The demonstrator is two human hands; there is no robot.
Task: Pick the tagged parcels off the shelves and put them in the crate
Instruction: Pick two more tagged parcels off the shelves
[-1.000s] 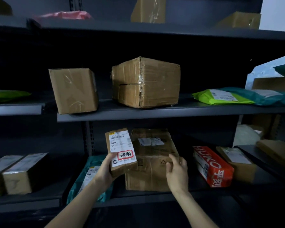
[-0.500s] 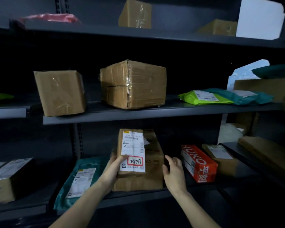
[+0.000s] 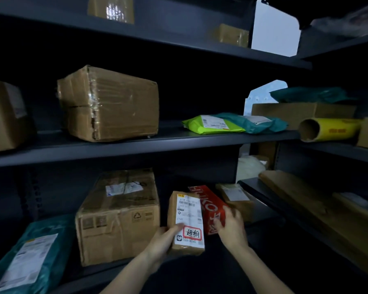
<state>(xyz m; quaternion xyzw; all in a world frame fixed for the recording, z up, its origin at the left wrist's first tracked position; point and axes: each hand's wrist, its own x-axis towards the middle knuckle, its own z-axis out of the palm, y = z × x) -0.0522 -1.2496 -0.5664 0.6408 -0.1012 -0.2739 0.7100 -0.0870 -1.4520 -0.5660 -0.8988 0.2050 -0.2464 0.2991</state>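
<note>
My left hand (image 3: 165, 240) grips a small brown parcel (image 3: 186, 221) by its lower left corner. The parcel bears a white shipping label and a red-framed tag with handwritten characters. I hold it upright in front of the lower shelf. My right hand (image 3: 229, 227) rests with fingers spread on the front end of a red box with white lettering (image 3: 208, 205) lying on that shelf, just right of the held parcel. No crate is in view.
A large taped carton (image 3: 117, 215) and a teal mailer bag (image 3: 30, 257) sit left on the lower shelf (image 3: 263, 211). The middle shelf (image 3: 136, 148) carries brown boxes (image 3: 111, 102), green and teal mailers (image 3: 212, 125) and a yellow tube (image 3: 327, 130). A side rack at right holds flat cartons (image 3: 302, 194).
The view swung right. My left hand carried the tagged parcel from in front of the large carton toward the right. My right hand left the carton and reached the red box.
</note>
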